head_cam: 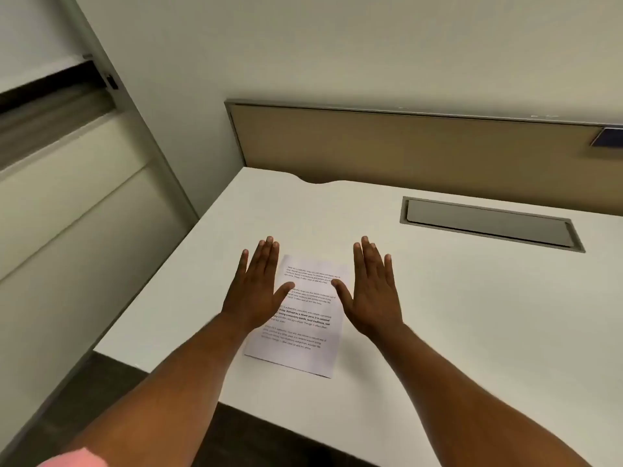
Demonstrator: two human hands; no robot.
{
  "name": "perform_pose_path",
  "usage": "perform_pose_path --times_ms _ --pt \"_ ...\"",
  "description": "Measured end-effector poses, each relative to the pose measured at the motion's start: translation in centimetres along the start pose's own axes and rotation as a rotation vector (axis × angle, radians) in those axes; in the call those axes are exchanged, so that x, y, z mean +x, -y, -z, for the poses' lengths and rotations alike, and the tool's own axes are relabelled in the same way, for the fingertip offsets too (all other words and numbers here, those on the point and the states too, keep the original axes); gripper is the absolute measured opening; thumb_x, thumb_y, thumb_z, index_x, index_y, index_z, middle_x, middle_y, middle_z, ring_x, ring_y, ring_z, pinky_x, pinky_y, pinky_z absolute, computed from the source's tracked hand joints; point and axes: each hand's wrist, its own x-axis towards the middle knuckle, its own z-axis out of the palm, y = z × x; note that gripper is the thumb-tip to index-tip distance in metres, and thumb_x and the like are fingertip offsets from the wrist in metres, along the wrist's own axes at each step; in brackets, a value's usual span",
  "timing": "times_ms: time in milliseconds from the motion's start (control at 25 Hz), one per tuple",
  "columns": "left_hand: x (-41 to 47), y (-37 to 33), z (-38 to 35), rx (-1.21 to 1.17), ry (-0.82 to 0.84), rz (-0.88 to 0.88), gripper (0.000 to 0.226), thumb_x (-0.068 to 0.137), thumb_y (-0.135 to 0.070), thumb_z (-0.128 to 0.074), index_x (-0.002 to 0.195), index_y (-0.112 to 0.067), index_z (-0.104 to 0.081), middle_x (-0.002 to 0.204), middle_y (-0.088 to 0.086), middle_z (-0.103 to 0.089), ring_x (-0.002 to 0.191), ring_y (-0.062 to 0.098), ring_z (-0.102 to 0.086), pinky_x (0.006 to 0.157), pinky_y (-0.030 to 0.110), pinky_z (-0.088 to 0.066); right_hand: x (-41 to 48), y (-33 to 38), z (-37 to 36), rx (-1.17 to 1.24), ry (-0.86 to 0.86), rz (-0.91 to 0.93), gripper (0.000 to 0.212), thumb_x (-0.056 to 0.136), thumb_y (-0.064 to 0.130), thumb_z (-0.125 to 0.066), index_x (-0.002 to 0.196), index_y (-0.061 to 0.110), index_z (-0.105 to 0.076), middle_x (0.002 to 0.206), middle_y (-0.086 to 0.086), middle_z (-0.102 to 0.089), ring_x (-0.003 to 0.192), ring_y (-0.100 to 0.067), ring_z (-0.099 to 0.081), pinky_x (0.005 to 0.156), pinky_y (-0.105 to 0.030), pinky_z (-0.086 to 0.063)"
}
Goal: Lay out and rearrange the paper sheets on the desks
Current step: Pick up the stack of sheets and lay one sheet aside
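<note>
With both palms flat and fingers spread, neither hand grips anything. The left hand point(258, 286) covers the left edge of the printed paper sheet point(305, 318); its thumb lies across the text. The right hand point(372, 291) sits at the sheet's right edge, thumb tip over the paper, remaining fingers over bare desk — can't tell whether either palm actually presses down or just hovers, the view is soft there.

The sheet lies flat on the white desk point(472, 315), near the front-left corner, rotated slightly clockwise relative to the desk edge. Four blocks of text are visible, one in bold; the wording is too blurred to read.

Further back on the desk — a grey recessed cable flap point(488, 224), closed, well apart from the sheet. A tan divider panel point(404, 143) runs along the rear edge. A pink sleeve point(70, 458) shows at bottom left.
</note>
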Motion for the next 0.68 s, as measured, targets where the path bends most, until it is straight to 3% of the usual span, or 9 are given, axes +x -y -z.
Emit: perform_pose_path --times_ms 240,400,680 --pt "-2.0 1.2 -5.5 -0.125 0.294 0.144 0.074 0.1 -0.046 -0.051 0.158 -0.007 -0.024 0.164 0.011 -0.03 0.145 0.029 -0.039 0.117 0.041 -0.03 -4.1 0.6 -4.6 0.153 0.192 -0.294 0.073 0.104 0.046 -0.048 0.161 0.009 -0.023 0.169 -0.007 -0.023 0.157 -0.021 -0.018 0.127 -0.033 -0.013" --pt "-1.6 1.6 -7.0 -0.16 0.347 0.205 0.067 0.1 -0.043 -0.053 0.154 -0.008 -0.035 0.159 0.009 -0.039 0.14 0.03 -0.042 0.112 0.041 -0.035 -5.5 1.0 -6.3 0.151 0.312 -0.351 0.061 0.102 0.038 -0.053 0.156 0.012 -0.037 0.163 -0.006 -0.036 0.15 -0.024 -0.031 0.121 -0.035 -0.028" --pt "-0.4 0.9 -8.8 -0.288 0.414 0.513 0.054 0.094 -0.04 -0.062 0.135 -0.007 -0.049 0.136 0.015 -0.055 0.128 0.036 -0.049 0.101 0.045 -0.042 -6.6 1.8 -8.4 0.081 0.43 -0.32 0.051 0.098 0.032 -0.058 0.146 0.012 -0.052 0.155 -0.01 -0.047 0.14 -0.032 -0.043 0.119 -0.039 -0.03"
